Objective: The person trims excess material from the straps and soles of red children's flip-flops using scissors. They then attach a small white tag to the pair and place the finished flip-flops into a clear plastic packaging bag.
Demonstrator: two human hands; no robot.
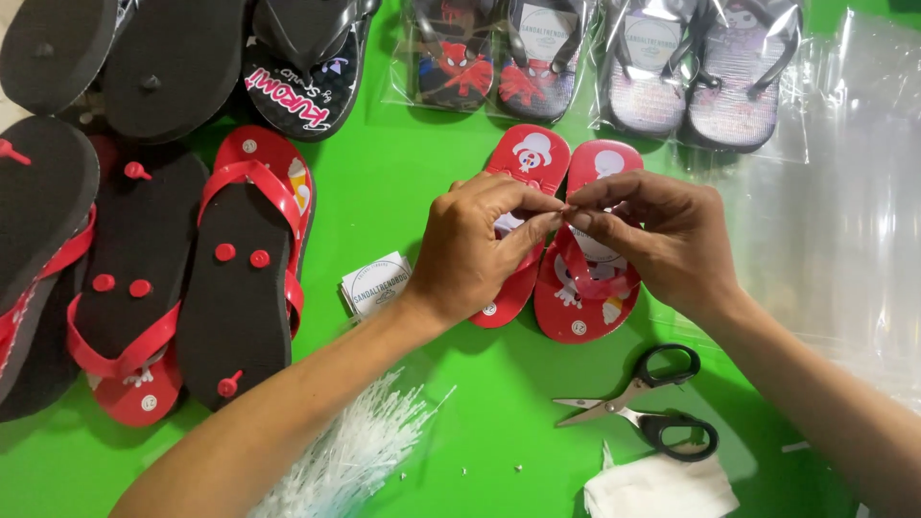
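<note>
Matt foam sandals (pixel 561 249); glossy clear plastic bags (pixel 844 192).

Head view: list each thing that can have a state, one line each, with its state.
Left hand: fingers pinched together over the red sandals.
Right hand: fingers pinched, meeting the left fingertips.
Red sandal pair: unbagged, side by side, printed side up.
Scissors: lying slightly open.
Bagged sandals: in clear plastic bags.
Sandal stack: soles up.
</note>
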